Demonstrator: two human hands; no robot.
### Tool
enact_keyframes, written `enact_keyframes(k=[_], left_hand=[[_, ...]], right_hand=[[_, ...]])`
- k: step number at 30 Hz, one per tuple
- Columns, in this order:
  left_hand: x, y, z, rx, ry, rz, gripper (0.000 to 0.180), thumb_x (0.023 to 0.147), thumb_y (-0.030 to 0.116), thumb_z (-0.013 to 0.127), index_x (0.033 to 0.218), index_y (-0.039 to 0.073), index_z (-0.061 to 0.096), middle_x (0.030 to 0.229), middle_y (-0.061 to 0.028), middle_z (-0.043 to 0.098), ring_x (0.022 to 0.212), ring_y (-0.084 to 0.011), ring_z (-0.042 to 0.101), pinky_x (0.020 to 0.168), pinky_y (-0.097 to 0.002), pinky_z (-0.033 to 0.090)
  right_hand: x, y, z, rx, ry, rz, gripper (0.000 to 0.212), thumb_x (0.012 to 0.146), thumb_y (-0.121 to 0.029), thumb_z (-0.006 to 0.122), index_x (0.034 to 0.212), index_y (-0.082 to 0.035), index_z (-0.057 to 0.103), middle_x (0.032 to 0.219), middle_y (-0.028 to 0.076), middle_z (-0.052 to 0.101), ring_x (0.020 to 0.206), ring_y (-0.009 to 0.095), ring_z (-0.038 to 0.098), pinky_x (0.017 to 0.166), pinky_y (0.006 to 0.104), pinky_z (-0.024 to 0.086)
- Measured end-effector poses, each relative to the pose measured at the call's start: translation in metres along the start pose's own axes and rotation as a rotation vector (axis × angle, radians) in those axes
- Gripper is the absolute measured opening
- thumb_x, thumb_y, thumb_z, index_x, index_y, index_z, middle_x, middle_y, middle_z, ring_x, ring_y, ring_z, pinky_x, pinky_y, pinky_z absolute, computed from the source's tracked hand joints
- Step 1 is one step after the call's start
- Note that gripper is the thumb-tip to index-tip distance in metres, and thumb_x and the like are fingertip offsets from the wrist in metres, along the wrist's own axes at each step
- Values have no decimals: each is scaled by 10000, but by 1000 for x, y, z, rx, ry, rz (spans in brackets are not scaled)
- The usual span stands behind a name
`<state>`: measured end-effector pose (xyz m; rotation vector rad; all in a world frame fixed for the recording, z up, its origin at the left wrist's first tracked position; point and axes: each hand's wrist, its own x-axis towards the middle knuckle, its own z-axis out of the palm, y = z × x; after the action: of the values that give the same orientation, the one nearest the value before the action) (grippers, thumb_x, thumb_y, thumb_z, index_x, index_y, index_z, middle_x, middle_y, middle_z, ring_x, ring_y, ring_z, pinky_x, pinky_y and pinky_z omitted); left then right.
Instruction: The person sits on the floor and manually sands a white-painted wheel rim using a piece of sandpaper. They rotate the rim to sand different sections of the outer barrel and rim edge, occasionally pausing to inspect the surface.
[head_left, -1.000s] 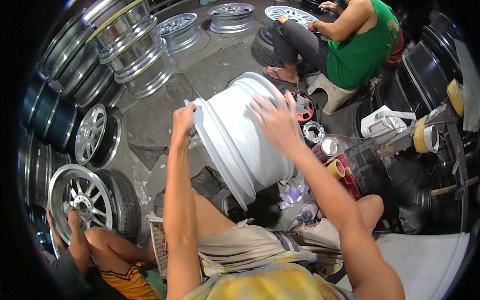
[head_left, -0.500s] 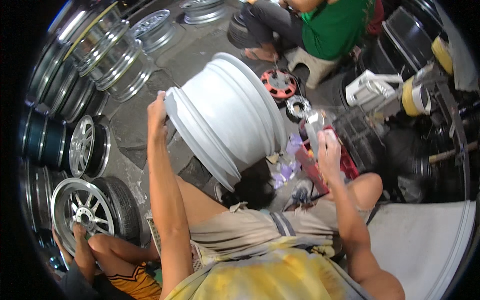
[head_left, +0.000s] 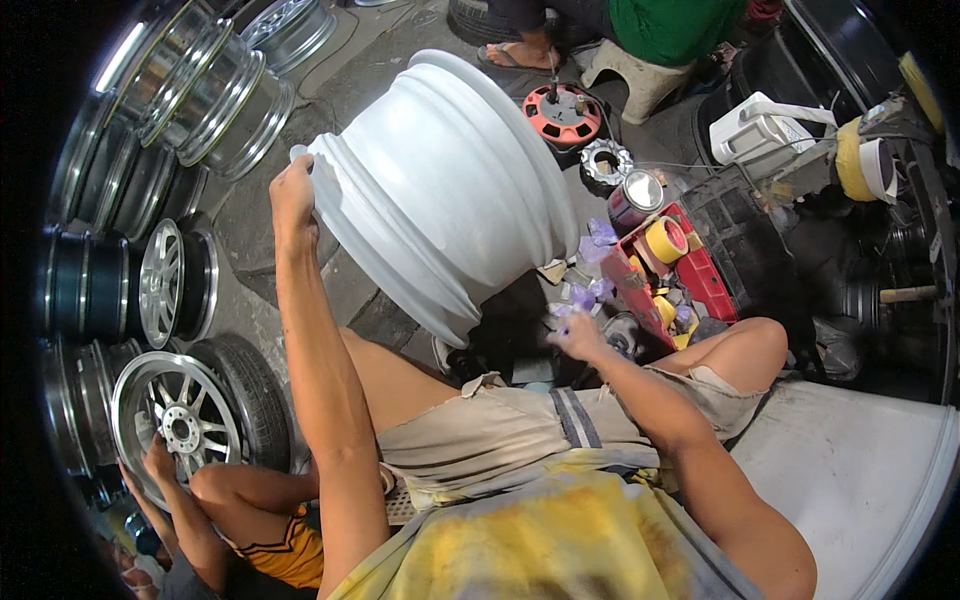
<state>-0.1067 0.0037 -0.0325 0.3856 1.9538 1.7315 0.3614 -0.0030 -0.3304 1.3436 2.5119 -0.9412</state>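
A large wheel rim (head_left: 450, 190), coated pale grey-white, stands tilted in front of me. My left hand (head_left: 293, 200) grips the left edge of its lip, fingers wrapped over it. Below the rim's right end, my right hand (head_left: 578, 336) is apart from it, somewhat blurred, its fingers curled in. Whatever those fingers hold, if anything, I cannot make out. Close to that hand lie crumpled purple plastic pieces (head_left: 583, 294). An open can (head_left: 636, 197) with pale contents stands beyond them, beside a red crate (head_left: 712, 285) of tape rolls and small items.
Bare metal rims (head_left: 205, 95) are stacked at the left. Another person's hands hold a spoked rim (head_left: 180, 425) beside a tire (head_left: 240, 405) at lower left. An orange cord reel (head_left: 562, 118) lies ahead, near a person on a stool (head_left: 640, 85). A white jug (head_left: 760, 135) stands at right.
My right hand has moved down and left from beside the can toward my lap. The rim, still in my left hand, appears shifted slightly left and up as the view moved.
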Motion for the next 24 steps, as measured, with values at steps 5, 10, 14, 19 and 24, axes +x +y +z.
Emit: enact_keyframes(k=[5, 10, 14, 19, 24], left_hand=[[-3, 4, 10, 93, -13, 49, 326, 986, 224, 593, 1025, -68, 732, 925, -124, 700, 817, -190, 639, 732, -358, 492], [-1, 0, 8, -14, -18, 26, 411, 1020, 298, 573, 1069, -86, 712, 919, -113, 712, 806, -188, 654, 717, -341, 499], [0, -6, 6, -132, 44, -37, 503, 1044, 376, 504, 1099, -83, 702, 959, -143, 722, 828, -212, 691, 751, -350, 530], [11, -16, 7, -205, -17, -89, 615, 1060, 469, 415, 1182, -73, 680, 1023, -164, 731, 942, -247, 716, 848, -372, 558], [22, -43, -18, -116, -203, 76, 439, 1000, 261, 577, 1242, -94, 664, 1104, -183, 745, 1088, -269, 708, 994, -384, 530]], right_hand=[[28, 64, 48, -579, 332, -218, 387, 948, -219, 601, 1318, -107, 577, 1409, 214, 534, 1254, 358, 551, 1059, 529, 430], [51, 43, 49, -277, 44, -94, 228, 938, -187, 620, 1133, -78, 661, 1066, 202, 669, 909, 376, 700, 803, 509, 559], [10, -24, -42, -121, 60, -177, 249, 871, -194, 734, 1026, -9, 676, 999, 228, 659, 929, 435, 684, 801, 514, 550], [-26, -78, -140, 194, 248, -437, 170, 911, -114, 707, 1016, 20, 709, 937, 211, 672, 882, 390, 678, 796, 444, 540], [-47, -172, -228, 314, 428, -619, 164, 967, -73, 653, 1093, -6, 734, 1067, 170, 649, 970, 339, 659, 844, 414, 539]])
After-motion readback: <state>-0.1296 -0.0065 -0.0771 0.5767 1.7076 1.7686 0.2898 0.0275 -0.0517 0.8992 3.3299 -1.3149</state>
